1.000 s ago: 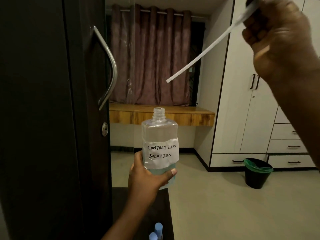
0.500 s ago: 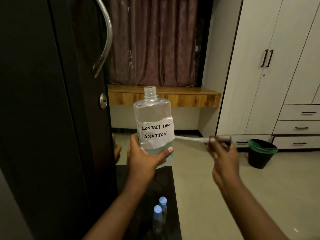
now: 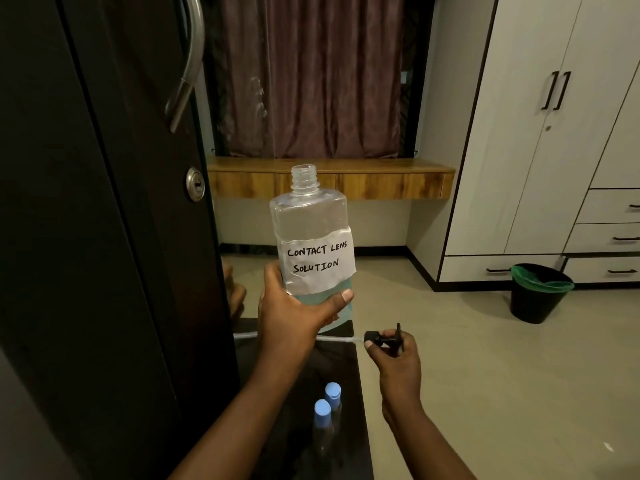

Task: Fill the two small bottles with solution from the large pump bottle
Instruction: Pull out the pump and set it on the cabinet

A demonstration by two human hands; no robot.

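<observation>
— What does the large bottle look like from where you stand?

— Clear plastic, flat-shouldered, with a threaded neck left uncapped at the top. A white paper label wraps its middle, hand-lettered "CONTACT LENS SOLUTION". The liquid inside looks pale blue and only shows below the label — the upper part is see-through.

— Who has it?

— The left hand holds it upright in the air, fingers curled behind the lower body and the thumb pressed across the front just under the label. It hangs above the far end of the dark glossy surface, beside the dark door.

— And the pump?

— The pump head is out of the bottle. The right hand pinches its black top between thumb and fingers, lying it sideways, so the thin white dip tube runs leftward, passing behind the left wrist and showing again near the door's edge.

— The small ones?

— Two small bottles stand touching or nearly so on the surface, nearer to me than the hands, between the two forearms. Both wear light blue caps; their clear bodies are hard to make out against the dark top.

— Anything else nearby?

— A black bin with a green liner sits on the floor by the white wardrobe.
</observation>
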